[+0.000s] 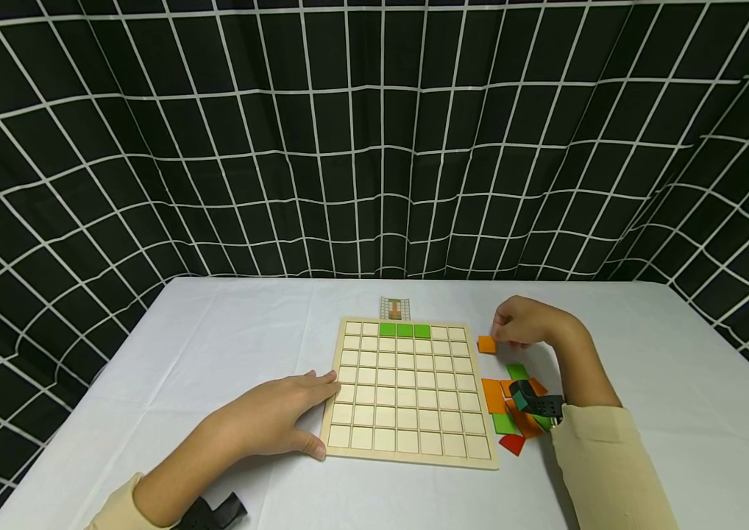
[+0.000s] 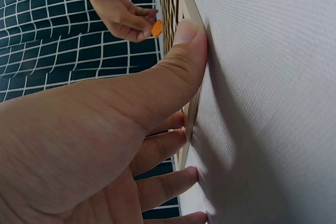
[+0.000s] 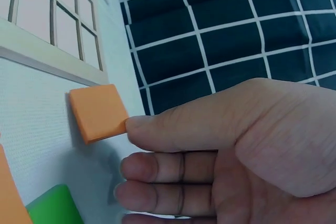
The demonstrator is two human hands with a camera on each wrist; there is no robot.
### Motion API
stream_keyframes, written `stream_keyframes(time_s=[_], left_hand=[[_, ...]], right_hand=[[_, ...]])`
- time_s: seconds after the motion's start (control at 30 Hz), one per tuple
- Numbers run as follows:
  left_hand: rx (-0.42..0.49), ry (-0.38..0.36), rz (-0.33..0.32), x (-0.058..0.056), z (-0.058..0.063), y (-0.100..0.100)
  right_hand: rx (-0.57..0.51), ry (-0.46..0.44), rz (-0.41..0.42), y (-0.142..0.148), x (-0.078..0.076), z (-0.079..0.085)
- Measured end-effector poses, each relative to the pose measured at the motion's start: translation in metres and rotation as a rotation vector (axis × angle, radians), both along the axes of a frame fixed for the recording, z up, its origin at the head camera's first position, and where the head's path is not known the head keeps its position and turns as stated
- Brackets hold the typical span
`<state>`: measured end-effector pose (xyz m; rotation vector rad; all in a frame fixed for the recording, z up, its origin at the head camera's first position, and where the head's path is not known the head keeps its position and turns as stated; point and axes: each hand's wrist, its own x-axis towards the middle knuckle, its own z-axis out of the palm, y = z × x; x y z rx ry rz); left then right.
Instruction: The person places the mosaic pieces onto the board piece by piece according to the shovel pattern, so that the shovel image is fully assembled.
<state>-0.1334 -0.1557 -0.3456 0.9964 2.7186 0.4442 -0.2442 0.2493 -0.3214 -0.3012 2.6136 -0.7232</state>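
Note:
A square wooden grid board (image 1: 407, 461) lies on the white table, with green square tiles (image 1: 404, 330) set side by side in its top row. My left hand (image 1: 275, 416) rests at the board's left edge; its thumb (image 2: 184, 51) touches the rim and the fingers are spread. Off the board's upper right corner, my right hand (image 1: 530, 322) pinches an orange square tile (image 3: 98, 113) by one edge between thumb and fingers. In the head view that tile sits just right of the board. The fingertip behind the tile is hidden in the right wrist view.
Loose orange tiles (image 1: 494, 396), green tiles (image 1: 504, 424) and a red piece (image 1: 512, 444) lie right of the board, partly under the right wrist's camera (image 1: 533, 401). A small pattern card (image 1: 395, 308) lies behind the board. A black gridded curtain (image 1: 374, 147) surrounds the table.

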Motion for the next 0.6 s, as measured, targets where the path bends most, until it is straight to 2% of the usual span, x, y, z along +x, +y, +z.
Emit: stream_keyframes(time_s=[0.27, 0.6], left_hand=[[-0.006, 0.009, -0.002, -0.0002, 0.0004, 0.0001], [-0.006, 0.003, -0.001, -0.0008, -0.0008, -0.0004]], right_hand=[[-0.058, 0.032, -0.086, 0.0002, -0.0034, -0.0034], [-0.136, -0.001, -0.125, -0.0067, -0.0053, -0.0065]])
